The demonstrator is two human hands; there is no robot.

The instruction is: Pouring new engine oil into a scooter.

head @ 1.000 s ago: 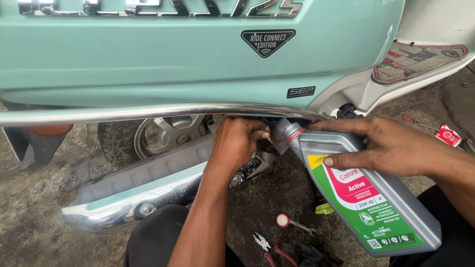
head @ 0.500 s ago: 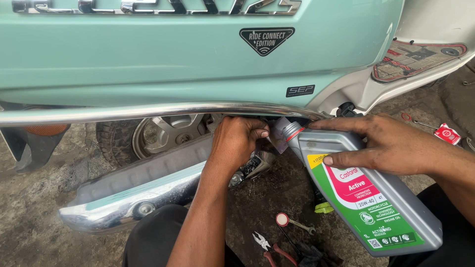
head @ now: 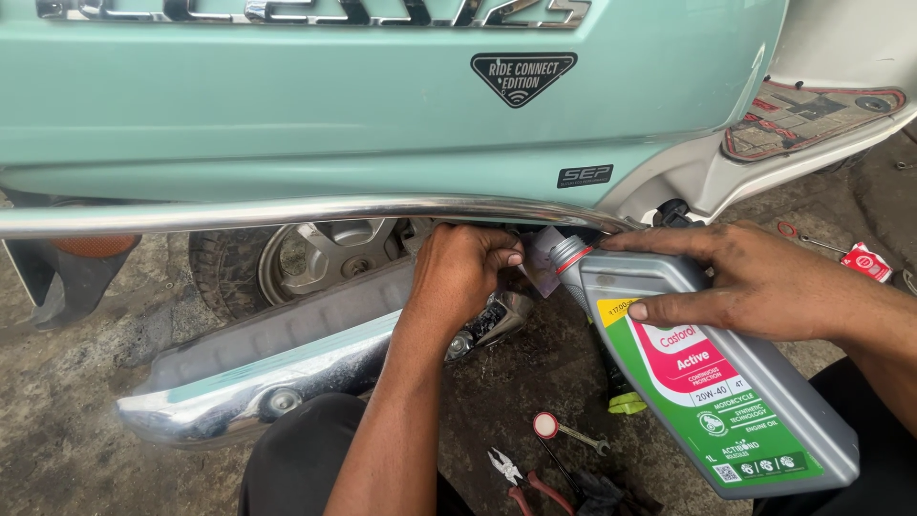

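While my right hand [head: 764,282] tips the grey oil bottle [head: 716,373] neck-down, fingers spread flat over its shoulder, my left hand [head: 463,272] curls closed beneath the chrome guard rail [head: 287,212], probably pinching a small funnel at the filler; shadow hides it. Step: pouring. Next calls for steady tilt. Green-and-red label faces up; black triangular badge [head: 523,76] sits on the mint panel [head: 287,105].

Chrome rail [head: 287,212] and exhaust [head: 277,368] hem the engine gap (tight)
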